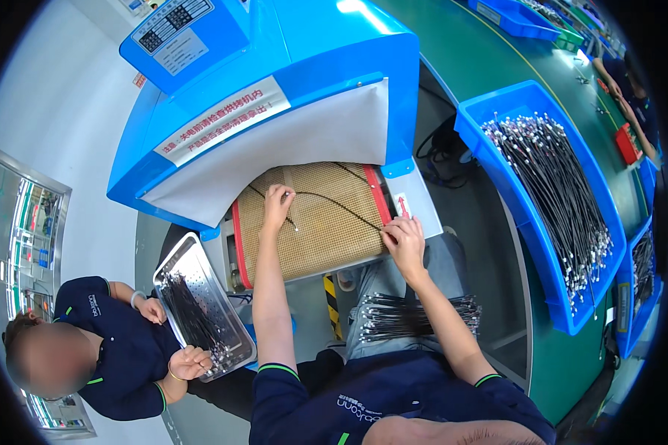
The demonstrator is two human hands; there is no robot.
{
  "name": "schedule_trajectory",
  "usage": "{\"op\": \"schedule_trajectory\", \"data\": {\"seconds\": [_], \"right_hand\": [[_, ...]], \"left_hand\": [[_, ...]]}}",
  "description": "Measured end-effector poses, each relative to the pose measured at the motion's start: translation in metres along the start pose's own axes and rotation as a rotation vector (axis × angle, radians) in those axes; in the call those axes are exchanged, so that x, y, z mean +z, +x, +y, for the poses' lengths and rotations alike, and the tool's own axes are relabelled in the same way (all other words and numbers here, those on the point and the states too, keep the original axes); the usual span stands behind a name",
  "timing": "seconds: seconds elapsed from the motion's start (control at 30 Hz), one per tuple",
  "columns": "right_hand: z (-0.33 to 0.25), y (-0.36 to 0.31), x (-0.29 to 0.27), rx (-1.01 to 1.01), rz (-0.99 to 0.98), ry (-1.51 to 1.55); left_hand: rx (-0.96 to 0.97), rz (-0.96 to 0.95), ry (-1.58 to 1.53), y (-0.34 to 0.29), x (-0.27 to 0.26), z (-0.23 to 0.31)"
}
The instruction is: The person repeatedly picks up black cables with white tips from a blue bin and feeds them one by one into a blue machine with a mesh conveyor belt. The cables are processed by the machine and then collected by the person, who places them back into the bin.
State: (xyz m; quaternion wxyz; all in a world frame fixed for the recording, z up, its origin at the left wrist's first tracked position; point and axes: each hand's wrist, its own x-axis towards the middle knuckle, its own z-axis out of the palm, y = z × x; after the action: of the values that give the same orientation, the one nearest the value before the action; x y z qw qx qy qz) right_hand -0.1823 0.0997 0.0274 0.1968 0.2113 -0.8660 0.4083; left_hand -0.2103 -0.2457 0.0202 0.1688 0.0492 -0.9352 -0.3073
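Observation:
My left hand (pixel 278 204) reaches over the tan mesh conveyor belt (pixel 315 245) and pinches one end of a thin black cable (pixel 346 208). The cable curves across the belt to my right hand (pixel 404 239), whose fingers are closed on its other end at the belt's right edge. Below my left hand lies the end of another black cable (pixel 292 222), partly hidden by that hand. A further cable (pixel 352 174) rests near the machine's opening. Across my lap is a bundle of black cables (pixel 416 317) with light connector ends.
A blue machine (pixel 304 44) with a white curtain (pixel 334 126) stands over the belt's far end. To the right, a blue bin (pixel 508 196) holds many black cables. At left, a co-worker's hands (pixel 189 363) are at a metal tray (pixel 237 345) of cables.

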Motion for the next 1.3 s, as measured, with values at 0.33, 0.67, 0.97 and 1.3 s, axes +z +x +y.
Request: {"op": "schedule_trajectory", "data": {"seconds": [0.33,0.67,0.97,1.3], "right_hand": [[-0.002,0.002,0.0,-0.029,-0.005,-0.056],[0.0,-0.038,-0.052,0.071,-0.105,0.328],[0.057,-0.124,-0.105,0.172,-0.722,0.135],[0.062,-0.127,-0.105,0.185,-0.836,0.15]], "left_hand": [[-0.015,-0.095,0.078,0.012,-0.006,0.008],[0.144,0.044,0.092,0.0,-0.019,0.085],[0.204,-0.251,-0.245,-0.162,0.088,0.191],[0.104,-0.571,-0.223,-0.241,0.133,0.178]]}}
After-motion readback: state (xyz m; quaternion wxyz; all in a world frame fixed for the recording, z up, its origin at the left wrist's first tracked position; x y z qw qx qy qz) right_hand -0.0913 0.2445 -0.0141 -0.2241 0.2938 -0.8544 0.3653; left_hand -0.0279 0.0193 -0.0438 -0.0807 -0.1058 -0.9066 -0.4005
